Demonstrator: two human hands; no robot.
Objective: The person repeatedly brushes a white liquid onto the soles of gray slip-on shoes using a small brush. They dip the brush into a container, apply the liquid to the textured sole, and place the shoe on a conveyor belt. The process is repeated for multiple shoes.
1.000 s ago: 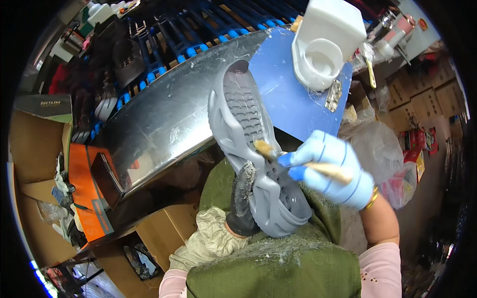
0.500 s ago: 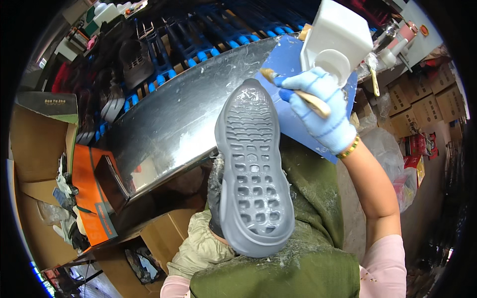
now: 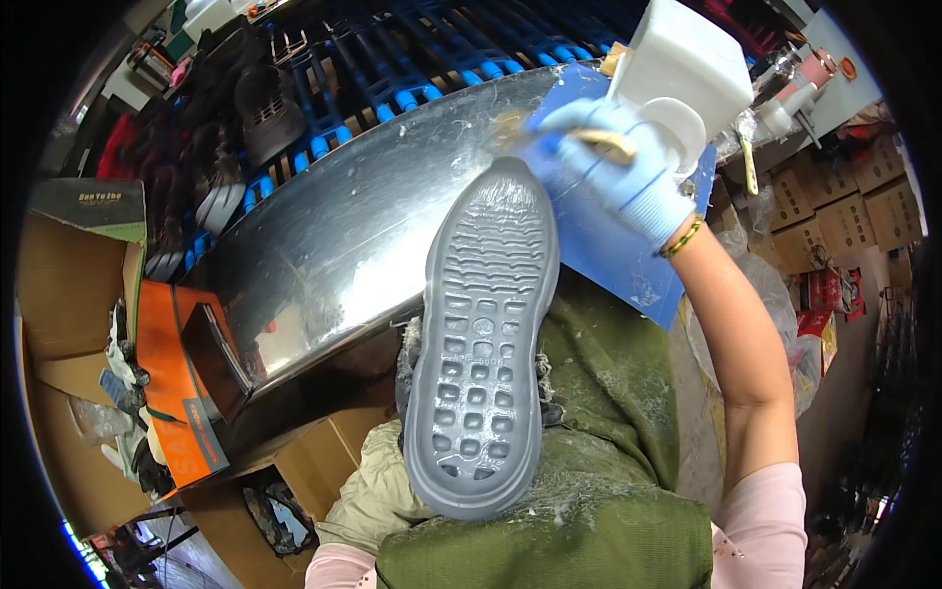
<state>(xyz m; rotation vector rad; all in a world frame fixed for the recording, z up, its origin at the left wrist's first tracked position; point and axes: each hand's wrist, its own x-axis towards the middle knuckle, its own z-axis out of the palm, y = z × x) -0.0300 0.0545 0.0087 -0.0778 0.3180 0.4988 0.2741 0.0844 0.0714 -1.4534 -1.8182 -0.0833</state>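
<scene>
A grey shoe sole (image 3: 481,363), its toe pointing away from me, shows rows of square hollows and a wet-looking gloss near the toe. My left hand (image 3: 406,368), in a dark worn glove, grips it from beneath; only bits of glove show along both edges. My right hand (image 3: 618,167), in a light blue glove, is closed round a brush (image 3: 610,145) with a pale handle. The blurred bristles hover just beyond the toe. Behind that hand stands a white tub (image 3: 687,49) with a white cup (image 3: 677,126), by a blue board (image 3: 613,250).
A shiny metal bench top (image 3: 334,216) curves ahead of me, with a rack of blue rollers (image 3: 407,98) behind it. Dark shoe uppers (image 3: 267,113) lie at far left. An orange box (image 3: 177,383) stands left, cartons (image 3: 834,206) right. Another brush (image 3: 748,162) rests beside the tub.
The sole's heel end has swung left and its face has tilted. My right hand has moved slightly left and up, carrying the brush tip toward the area beyond the toe.
</scene>
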